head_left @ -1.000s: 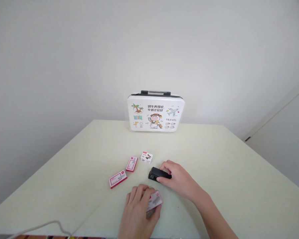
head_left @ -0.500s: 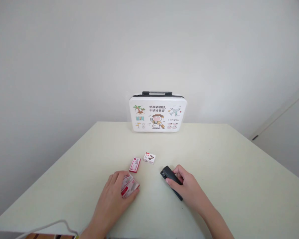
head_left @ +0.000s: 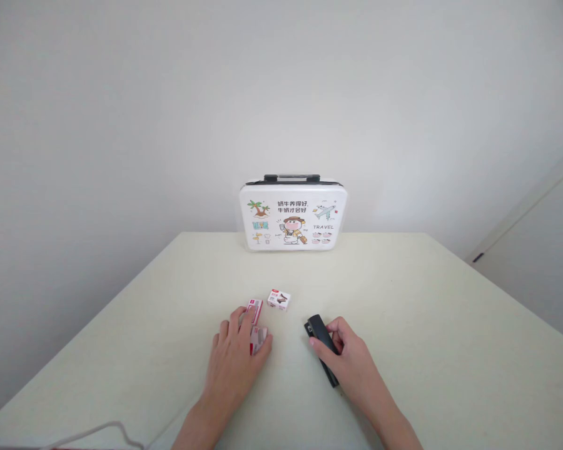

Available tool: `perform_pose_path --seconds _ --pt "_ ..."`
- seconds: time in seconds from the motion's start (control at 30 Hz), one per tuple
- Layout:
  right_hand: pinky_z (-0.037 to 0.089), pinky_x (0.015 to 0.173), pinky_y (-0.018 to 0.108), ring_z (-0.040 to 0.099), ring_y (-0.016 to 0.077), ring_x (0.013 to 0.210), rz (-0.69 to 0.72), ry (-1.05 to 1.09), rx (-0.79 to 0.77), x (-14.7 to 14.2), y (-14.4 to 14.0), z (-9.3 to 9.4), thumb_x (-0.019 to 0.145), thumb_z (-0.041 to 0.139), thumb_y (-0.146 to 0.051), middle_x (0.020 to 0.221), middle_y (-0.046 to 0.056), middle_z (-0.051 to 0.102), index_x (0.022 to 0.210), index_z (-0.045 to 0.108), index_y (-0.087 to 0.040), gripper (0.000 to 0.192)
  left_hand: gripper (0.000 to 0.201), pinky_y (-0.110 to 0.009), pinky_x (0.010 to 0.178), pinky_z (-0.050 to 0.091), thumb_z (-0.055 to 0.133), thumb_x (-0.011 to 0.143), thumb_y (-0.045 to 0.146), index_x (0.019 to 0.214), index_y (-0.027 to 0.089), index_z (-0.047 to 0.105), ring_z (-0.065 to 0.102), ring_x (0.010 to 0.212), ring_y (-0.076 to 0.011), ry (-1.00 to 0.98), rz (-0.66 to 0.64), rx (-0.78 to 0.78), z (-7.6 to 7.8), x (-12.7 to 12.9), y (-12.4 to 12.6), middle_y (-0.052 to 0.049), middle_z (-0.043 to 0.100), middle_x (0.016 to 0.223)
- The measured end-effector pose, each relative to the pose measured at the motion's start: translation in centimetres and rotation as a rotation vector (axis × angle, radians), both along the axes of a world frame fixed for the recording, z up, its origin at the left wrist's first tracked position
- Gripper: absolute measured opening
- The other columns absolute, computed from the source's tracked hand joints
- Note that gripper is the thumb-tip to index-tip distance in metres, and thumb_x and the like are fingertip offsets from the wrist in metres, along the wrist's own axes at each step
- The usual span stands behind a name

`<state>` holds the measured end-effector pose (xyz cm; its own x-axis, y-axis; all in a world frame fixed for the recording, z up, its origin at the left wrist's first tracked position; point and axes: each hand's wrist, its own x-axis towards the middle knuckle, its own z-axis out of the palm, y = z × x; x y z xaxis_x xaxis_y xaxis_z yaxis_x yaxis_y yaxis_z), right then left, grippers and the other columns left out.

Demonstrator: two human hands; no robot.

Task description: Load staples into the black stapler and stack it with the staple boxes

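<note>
While both hands rest low on the table [head_left: 403, 300], the scene reads so:

Edges: the pale table narrows toward the far wall; its left and right edges run diagonally, and a white cable [head_left: 98, 431] loops at the near-left corner.
Open room: broad bare tabletop lies right of the right hand and left of the left hand; the strip between the hands and the far case is bare too.
Left hand [head_left: 234, 356]: palm down, fingers curled over red-and-white staple boxes [head_left: 258, 337], gripping them against the table; one more red-and-white box [head_left: 255, 305] lies touching the fingertips.
Right hand [head_left: 349, 359]: wrapped around the rear of a black stapler [head_left: 319, 334], thumb along its side; the stapler lies flat, nose pointing away and a little left.
Small white box [head_left: 278, 299]: just beyond the two hands, apart from both.
Case [head_left: 293, 215]: upright at the far edge against the wall, white, rounded corners, glossy, cartoon print, dark handle on top.
Materials: boxes look like printed card; stapler matte and slim; table smooth, cream-coloured.
</note>
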<state>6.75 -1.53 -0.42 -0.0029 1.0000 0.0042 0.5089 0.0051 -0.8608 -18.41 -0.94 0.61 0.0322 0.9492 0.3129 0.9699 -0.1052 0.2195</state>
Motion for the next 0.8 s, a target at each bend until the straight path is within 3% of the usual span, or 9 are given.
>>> perform_pose_path --seconds 0.17,0.4,0.47,0.57,0.7,0.8 --pt "0.033 0.059 0.028 0.048 0.0159 0.060 -0.024 -0.041 0.054 -0.2 1.7 0.1 0.092 0.058 -0.056 0.065 -0.007 0.048 0.093 0.049 -0.027 0.030 0.047 -0.045 0.098 0.044 0.050 0.099 0.043 0.138 0.017 0.047 0.052 0.125 -0.0310 0.003 0.014 0.082 -0.8 1.6 -0.1 -0.015 0.049 0.146" --pt "0.031 0.062 0.026 0.053 0.0159 0.068 0.073 -0.076 0.137 -1.7 11.1 1.5 0.090 0.062 -0.050 0.075 -0.004 0.059 0.093 0.053 -0.025 0.027 0.045 -0.046 0.093 0.045 0.052 0.099 0.041 0.137 0.017 0.048 0.056 0.119 -0.0317 -0.019 0.079 0.118 -1.4 4.3 -2.4 -0.016 0.051 0.146" --pt "0.031 0.062 0.026 0.054 0.0154 0.069 0.132 -0.064 0.151 -2.3 12.6 1.9 0.089 0.065 -0.049 0.076 -0.004 0.060 0.092 0.054 -0.024 0.027 0.044 -0.045 0.093 0.045 0.053 0.099 0.041 0.135 0.017 0.049 0.057 0.117 -0.0311 -0.029 0.089 0.123 -1.3 4.5 -2.3 -0.016 0.052 0.145" --pt "0.031 0.062 0.025 0.053 0.0149 0.069 0.210 -0.042 0.160 -2.9 12.3 2.2 0.087 0.068 -0.048 0.074 -0.005 0.059 0.090 0.055 -0.024 0.027 0.046 -0.045 0.092 0.046 0.052 0.100 0.045 0.136 0.016 0.049 0.056 0.117 -0.0308 -0.027 0.101 0.115 -1.1 4.1 -1.4 -0.017 0.052 0.145" --pt "0.032 0.062 0.025 0.053 0.0145 0.068 0.228 0.015 0.147 -3.8 8.8 1.6 0.089 0.066 -0.048 0.075 -0.005 0.059 0.092 0.055 -0.024 0.027 0.058 -0.045 0.094 0.046 0.048 0.102 0.052 0.147 0.017 0.041 0.054 0.120 -0.0307 0.005 0.084 0.080 -1.0 2.9 0.0 -0.016 0.049 0.148" --pt "0.033 0.060 0.025 0.051 0.0147 0.065 0.193 0.086 0.120 -4.8 6.1 0.5 0.093 0.061 -0.048 0.071 -0.006 0.056 0.100 0.056 -0.024 0.026 0.060 -0.044 0.095 0.046 0.042 0.105 0.049 0.158 0.025 0.030 0.054 0.122 -0.0296 0.058 0.049 0.057 -0.9 2.2 0.6 -0.013 0.048 0.150"
